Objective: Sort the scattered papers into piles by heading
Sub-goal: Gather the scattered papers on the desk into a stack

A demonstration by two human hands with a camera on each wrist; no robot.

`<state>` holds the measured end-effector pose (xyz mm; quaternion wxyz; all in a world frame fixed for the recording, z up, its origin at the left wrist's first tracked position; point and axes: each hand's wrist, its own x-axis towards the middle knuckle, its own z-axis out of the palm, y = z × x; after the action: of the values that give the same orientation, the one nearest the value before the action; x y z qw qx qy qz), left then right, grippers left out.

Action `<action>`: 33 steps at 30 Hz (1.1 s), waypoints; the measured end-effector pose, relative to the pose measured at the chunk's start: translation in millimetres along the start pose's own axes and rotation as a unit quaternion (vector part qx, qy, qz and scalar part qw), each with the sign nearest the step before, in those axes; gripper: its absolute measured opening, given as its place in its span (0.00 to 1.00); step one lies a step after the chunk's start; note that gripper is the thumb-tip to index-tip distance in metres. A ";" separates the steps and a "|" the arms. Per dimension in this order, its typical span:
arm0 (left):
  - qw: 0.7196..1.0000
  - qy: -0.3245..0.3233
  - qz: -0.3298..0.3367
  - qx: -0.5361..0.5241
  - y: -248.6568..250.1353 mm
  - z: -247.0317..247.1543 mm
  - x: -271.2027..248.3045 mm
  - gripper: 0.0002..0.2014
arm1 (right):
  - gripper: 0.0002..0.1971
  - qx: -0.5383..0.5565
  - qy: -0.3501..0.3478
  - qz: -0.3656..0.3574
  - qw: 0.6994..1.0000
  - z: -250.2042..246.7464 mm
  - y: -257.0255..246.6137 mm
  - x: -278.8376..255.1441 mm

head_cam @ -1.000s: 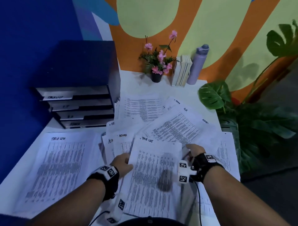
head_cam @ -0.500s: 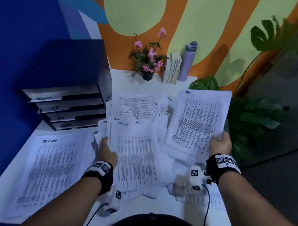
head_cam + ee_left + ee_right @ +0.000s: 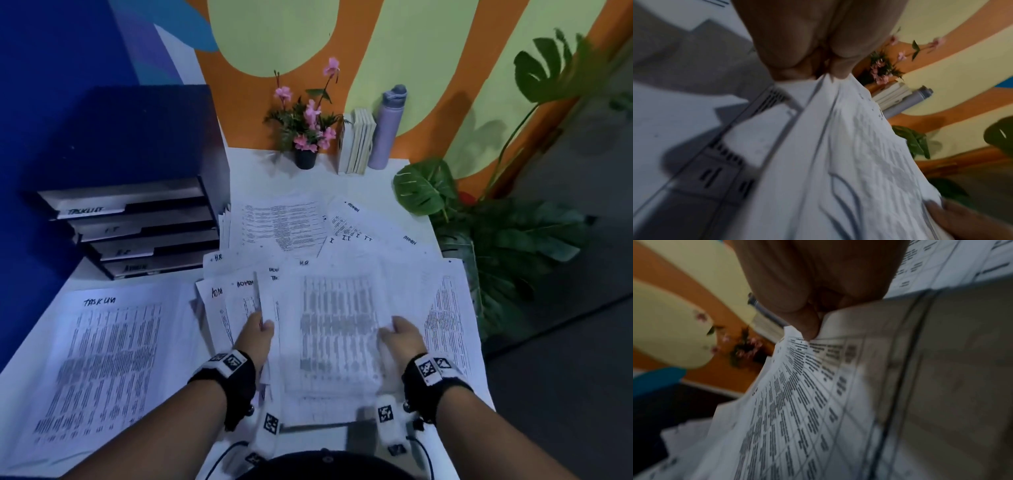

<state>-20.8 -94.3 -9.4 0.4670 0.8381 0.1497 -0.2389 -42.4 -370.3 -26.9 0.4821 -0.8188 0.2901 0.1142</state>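
Four labelled drawers in the file tray (image 3: 137, 226), contents hidden. Right of it, your left hand (image 3: 255, 337) and right hand (image 3: 400, 337) pinch one printed sheet (image 3: 335, 329) by opposite edges.

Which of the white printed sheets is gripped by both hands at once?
The blurred white printed sheet raised at centre front: left hand pinches its left edge, right hand its right edge. The other sheets lie on the desk.

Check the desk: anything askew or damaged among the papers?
No damage visible. The unsorted sheets lie fanned and overlapping at mixed angles mid-desk, unlike the squared Task List pile at left. Both hands grip one sheet.
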 end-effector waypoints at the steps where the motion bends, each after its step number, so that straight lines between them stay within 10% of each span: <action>1: 1.000 -0.008 -0.002 -0.008 -2.4 5.5 0.3 0.25 | 0.05 -0.040 -0.020 -0.022 0.999 6.8 -0.3 -2.3; 4: 1.000 -0.003 0.019 0.009 -11.6 11.3 1.2 0.35 | 0.13 -0.096 -0.046 -0.066 0.992 16.5 -7.4 -4.2; 8: 0.990 0.141 0.016 -0.021 -11.5 -7.3 1.8 0.17 | 0.16 -0.133 0.064 -0.073 0.986 -5.2 -14.6 11.1; 12: 0.964 0.244 -0.070 0.080 -22.2 -28.5 -5.8 0.19 | 0.25 -0.080 0.182 0.058 0.978 -25.9 -12.4 25.2; 16: 0.974 0.195 -0.091 0.067 -39.4 -35.2 -5.4 0.20 | 0.32 0.042 0.130 0.153 0.979 -18.2 -11.7 28.0; 20: 0.987 0.159 -0.024 0.001 -42.9 -33.5 -3.7 0.09 | 0.14 0.004 0.074 0.095 0.993 -8.4 -3.3 27.0; 27: 0.966 0.246 0.077 0.019 -20.8 -35.7 -4.0 0.02 | 0.05 0.002 0.251 -0.120 0.960 -36.0 -52.7 0.1; 33: 0.970 0.232 0.037 -0.058 -18.1 -44.8 2.8 0.34 | 0.07 0.087 0.355 -0.301 0.881 -58.4 -91.0 -7.0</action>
<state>-15.3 -46.6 -3.7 0.4757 0.8472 0.2363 -0.0120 -0.2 -384.4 71.9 0.4271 -0.8075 0.1897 -0.3600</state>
